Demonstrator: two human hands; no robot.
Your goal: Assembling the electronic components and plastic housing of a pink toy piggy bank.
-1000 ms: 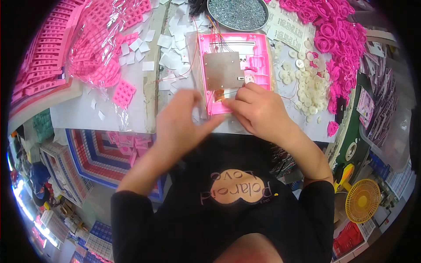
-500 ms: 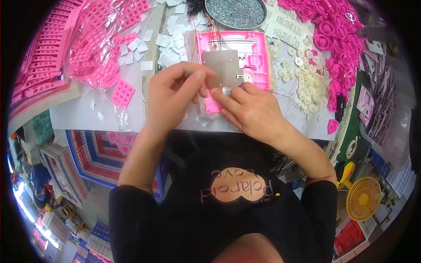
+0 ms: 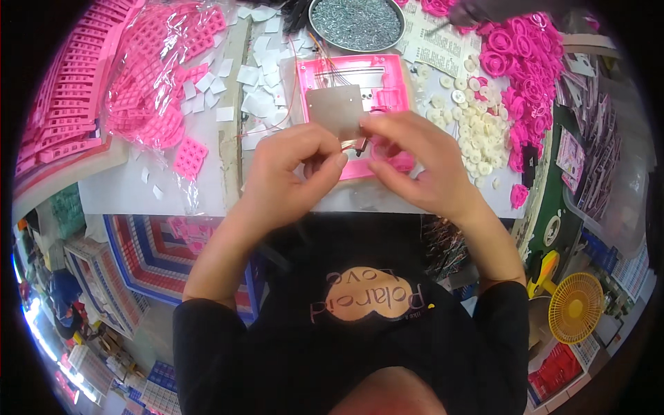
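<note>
A pink plastic housing [image 3: 395, 72] lies open on the table before me, with a flat grey metal plate [image 3: 335, 107] over its middle. My left hand [image 3: 294, 169] is closed at the plate's near edge, thumb and forefinger pinching thin wires [image 3: 348, 145]. A small dark part [image 3: 360, 144] shows at the end of these wires, between my two hands. On the right, my right hand [image 3: 427, 162] has its thumb and fingers apart, above the housing's right side. Its forefinger is close to the plate's corner; nothing shows in its grip.
Behind the housing stands a round metal dish [image 3: 356, 24] of screws. White paper squares [image 3: 259, 76] and bagged pink keypads [image 3: 149, 90] lie left. On the right are white round parts [image 3: 477, 138] and pink rings [image 3: 519, 62]. A blurred dark tool [image 3: 498, 10] hangs at upper right.
My left hand has moved right and down and now pinches the wires. The right hand has come off the plate, its fingers spreading. The dark tool has moved left at the top.
</note>
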